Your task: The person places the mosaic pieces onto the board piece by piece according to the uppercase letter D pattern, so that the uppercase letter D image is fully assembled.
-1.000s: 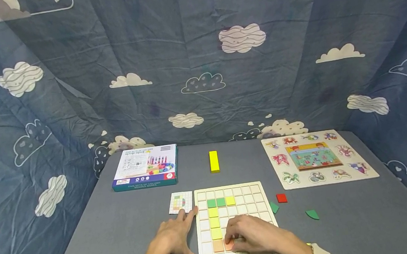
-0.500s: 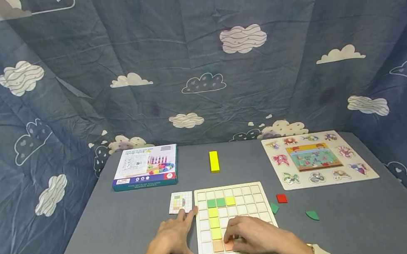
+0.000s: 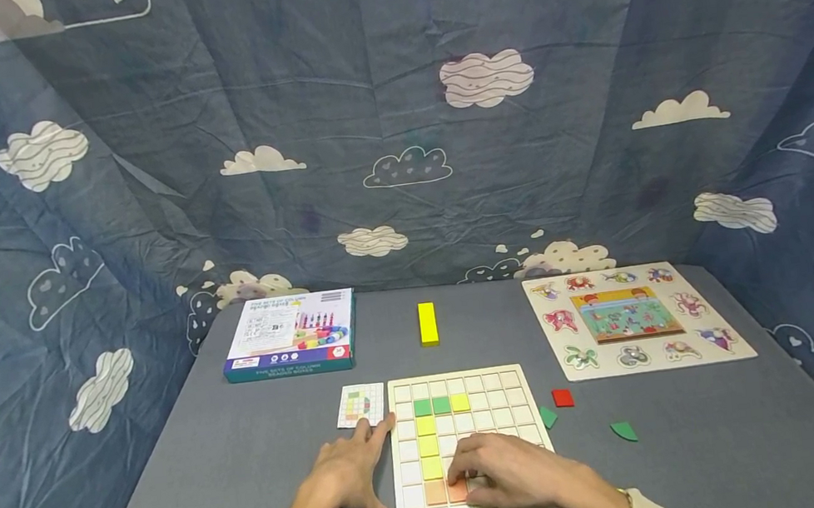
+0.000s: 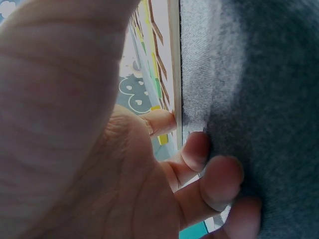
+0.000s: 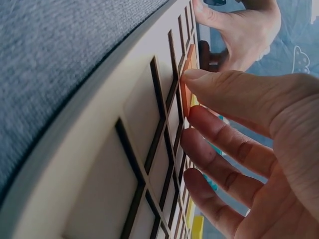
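A wooden grid board point(image 3: 493, 382) lies in the middle of the head view, with green, yellow and orange square tiles set in some cells. My right hand point(image 3: 506, 465) pinches an orange tile point(image 3: 457, 491) between thumb and fingers, at the cell right of another orange tile point(image 3: 436, 493). In the right wrist view the thumb point(image 5: 199, 79) presses on this orange tile point(image 5: 186, 99), tilted in its cell. The left hand point(image 3: 347, 474) spreads along the board's left edge, thumb and index finger touching it. Its other fingers rest on the table, close to a small printed pattern card point(image 3: 360, 398).
Right of the board lie a red square tile point(image 3: 562, 398), a green piece point(image 3: 549, 416) and a green quarter-circle piece point(image 3: 624, 430). Farther back are a boxed set point(image 3: 288, 334), a yellow block point(image 3: 427, 324) and an animal puzzle board point(image 3: 644, 351).
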`<move>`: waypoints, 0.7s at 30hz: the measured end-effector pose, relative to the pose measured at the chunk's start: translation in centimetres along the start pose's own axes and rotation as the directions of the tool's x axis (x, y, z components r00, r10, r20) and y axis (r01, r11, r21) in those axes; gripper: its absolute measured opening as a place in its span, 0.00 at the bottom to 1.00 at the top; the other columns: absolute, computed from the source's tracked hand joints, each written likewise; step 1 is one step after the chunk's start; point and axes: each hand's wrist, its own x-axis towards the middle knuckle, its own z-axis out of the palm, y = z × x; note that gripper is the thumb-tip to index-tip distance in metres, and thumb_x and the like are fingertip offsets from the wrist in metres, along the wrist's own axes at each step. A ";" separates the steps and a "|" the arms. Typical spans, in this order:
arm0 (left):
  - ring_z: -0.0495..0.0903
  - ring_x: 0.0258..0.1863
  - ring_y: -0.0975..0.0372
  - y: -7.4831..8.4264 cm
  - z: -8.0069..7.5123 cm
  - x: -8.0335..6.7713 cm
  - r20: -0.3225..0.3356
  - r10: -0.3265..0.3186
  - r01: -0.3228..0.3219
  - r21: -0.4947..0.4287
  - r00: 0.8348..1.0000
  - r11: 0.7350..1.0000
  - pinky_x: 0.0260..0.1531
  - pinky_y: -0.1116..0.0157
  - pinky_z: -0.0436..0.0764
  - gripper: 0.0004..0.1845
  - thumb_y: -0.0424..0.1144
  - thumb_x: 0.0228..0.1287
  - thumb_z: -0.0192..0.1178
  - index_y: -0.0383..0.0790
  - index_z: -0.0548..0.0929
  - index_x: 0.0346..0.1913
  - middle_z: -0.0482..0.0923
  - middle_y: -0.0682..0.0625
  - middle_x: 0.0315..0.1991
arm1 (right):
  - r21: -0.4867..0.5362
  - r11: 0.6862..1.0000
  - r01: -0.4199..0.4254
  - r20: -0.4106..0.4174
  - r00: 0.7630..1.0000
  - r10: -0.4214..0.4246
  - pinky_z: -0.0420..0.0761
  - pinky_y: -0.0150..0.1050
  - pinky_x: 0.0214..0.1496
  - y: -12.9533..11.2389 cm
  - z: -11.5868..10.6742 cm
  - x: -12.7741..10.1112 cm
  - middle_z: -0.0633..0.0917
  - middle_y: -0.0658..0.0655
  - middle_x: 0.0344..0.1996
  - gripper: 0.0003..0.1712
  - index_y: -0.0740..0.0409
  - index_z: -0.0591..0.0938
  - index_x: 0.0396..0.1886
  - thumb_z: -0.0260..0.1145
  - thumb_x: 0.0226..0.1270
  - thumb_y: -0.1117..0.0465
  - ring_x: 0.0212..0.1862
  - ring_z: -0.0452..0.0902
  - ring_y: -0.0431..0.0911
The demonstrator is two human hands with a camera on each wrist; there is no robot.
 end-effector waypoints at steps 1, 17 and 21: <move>0.80 0.38 0.47 0.0 0.0 0.0 0.000 0.000 0.000 -0.001 1.000 1.000 0.40 0.46 0.77 0.80 0.71 0.10 0.81 0.52 0.55 0.78 0.71 0.42 0.57 | 0.000 1.000 0.002 -0.002 1.000 -0.002 0.75 0.23 0.44 0.0 0.0 -0.1 0.84 0.41 0.38 0.08 0.48 0.88 0.42 0.72 0.62 0.57 0.39 0.75 0.30; 0.80 0.38 0.46 0.0 0.1 0.0 0.008 0.002 -0.002 0.002 1.000 1.000 0.40 0.45 0.78 0.79 0.71 0.11 0.81 0.53 0.54 0.78 0.71 0.41 0.59 | 0.076 0.997 -0.007 -0.011 1.000 0.008 0.76 0.24 0.44 0.7 -0.8 -1.3 0.85 0.42 0.38 0.08 0.49 0.87 0.42 0.71 0.63 0.59 0.39 0.77 0.31; 0.80 0.39 0.46 0.0 0.1 0.0 0.007 0.001 -0.001 0.007 1.000 1.000 0.40 0.45 0.78 0.79 0.71 0.11 0.81 0.53 0.55 0.78 0.71 0.41 0.60 | 0.078 0.997 -0.022 -0.014 1.000 0.023 0.76 0.25 0.43 1.0 -1.0 -1.7 0.85 0.41 0.39 0.09 0.48 0.87 0.43 0.72 0.63 0.58 0.40 0.77 0.31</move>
